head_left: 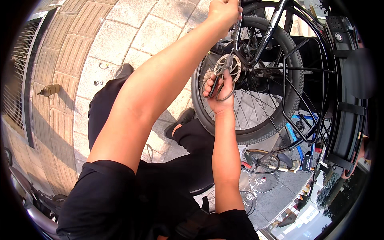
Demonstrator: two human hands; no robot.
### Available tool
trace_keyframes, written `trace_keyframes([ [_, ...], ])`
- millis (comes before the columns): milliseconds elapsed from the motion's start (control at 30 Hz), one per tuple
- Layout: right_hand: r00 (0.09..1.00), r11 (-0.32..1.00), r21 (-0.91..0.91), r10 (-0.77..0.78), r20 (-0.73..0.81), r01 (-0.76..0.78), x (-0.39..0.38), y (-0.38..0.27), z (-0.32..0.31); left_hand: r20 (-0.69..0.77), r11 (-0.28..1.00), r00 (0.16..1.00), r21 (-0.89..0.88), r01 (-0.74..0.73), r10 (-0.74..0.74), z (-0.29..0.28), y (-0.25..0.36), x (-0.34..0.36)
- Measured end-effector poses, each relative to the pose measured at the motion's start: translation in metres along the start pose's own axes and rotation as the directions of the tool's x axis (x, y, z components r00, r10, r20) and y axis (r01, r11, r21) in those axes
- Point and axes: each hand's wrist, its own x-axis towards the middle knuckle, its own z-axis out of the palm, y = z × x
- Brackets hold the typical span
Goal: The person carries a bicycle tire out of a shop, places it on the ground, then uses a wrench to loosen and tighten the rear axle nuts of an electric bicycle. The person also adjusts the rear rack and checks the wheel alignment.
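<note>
My right hand (219,90) is closed round the dark loop handles of a pair of scissors (228,63). The blades point up and lie in front of a bicycle's brake disc (236,64). Farther up, my left hand (225,11) has its fingers curled closed beside the black bicycle frame (267,37); what it grips is hidden. A bicycle wheel (299,76) with a knobbly tyre and thin spokes fills the space behind and right of my right hand.
A black rack (308,40) stands over the wheel at the right. Below it are a blue bicycle frame (295,134) and a smaller wheel (262,162). On the paving at the left lies a yellowish bottle (49,90), near a metal grate (22,68). Small metal parts (98,83) lie on the tiles.
</note>
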Motion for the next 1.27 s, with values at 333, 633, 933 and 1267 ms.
trace_keyframes([
  [333, 0.994, 0.976, 0.198, -0.077, -0.077, 0.091, 0.074, 0.009, 0.015, 0.075, 0.872, 0.933, 0.389, 0.297, -0.351, -0.078, -0.137, 0.056],
  [633, 0.982, 0.92, 0.345, -0.175, -0.064, 0.187, 0.11, 0.031, 0.031, 0.24, 0.788, 0.871, 0.571, 0.231, -0.429, -0.08, -0.153, 0.075],
  [933, 0.957, 0.815, 0.52, -0.289, -0.015, 0.254, 0.136, 0.044, 0.046, 0.355, 0.64, 0.693, 0.742, 0.2, -0.628, -0.085, -0.14, 0.077],
  [1267, 0.891, 0.702, 0.619, -0.453, 0.006, 0.353, 0.166, 0.048, 0.07, 0.404, 0.56, 0.517, 0.807, 0.188, -0.755, -0.092, -0.119, 0.106],
])
